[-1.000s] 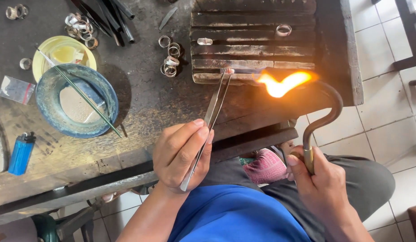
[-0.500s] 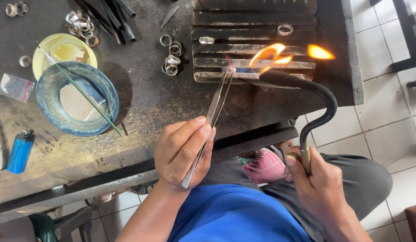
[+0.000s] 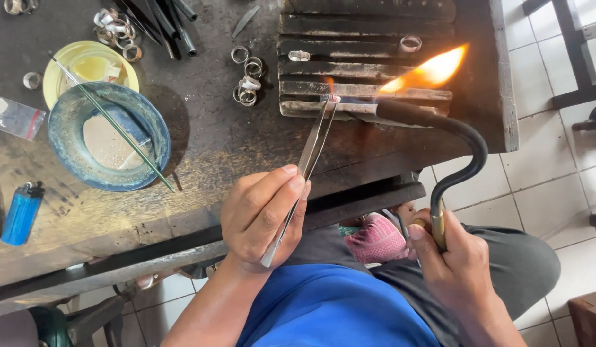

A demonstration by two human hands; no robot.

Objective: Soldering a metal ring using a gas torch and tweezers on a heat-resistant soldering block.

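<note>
Tweezers in left hand, pinched between thumb and fingers, hand closed around the lower half. Tips reach up to the front edge of the charred block and sit on a small glowing piece, too small to say what it is.

Head view, only view:
- Right hand closed around the brass grip of the torch. Black neck curves up and left; nozzle lies just beside the tweezer tips, pointing left.
- Flame licks up and right over the block, orange, brightest near the block's right side.
- Block is ribbed, blackened, at the far right of the workbench. Two rings lie on it: one left, one right.
- Small cluster of rings on the bench just left of the block. More rings top left, next to dark rods.
- Blue bowl left of centre, thin green stick lying across it. Yellow dish behind it, touching or overlapping.
- Blue lighter near the left edge; small clear bag above it.
- Person seated, blue shirt, dark trousers, pink cloth on lap.
</note>
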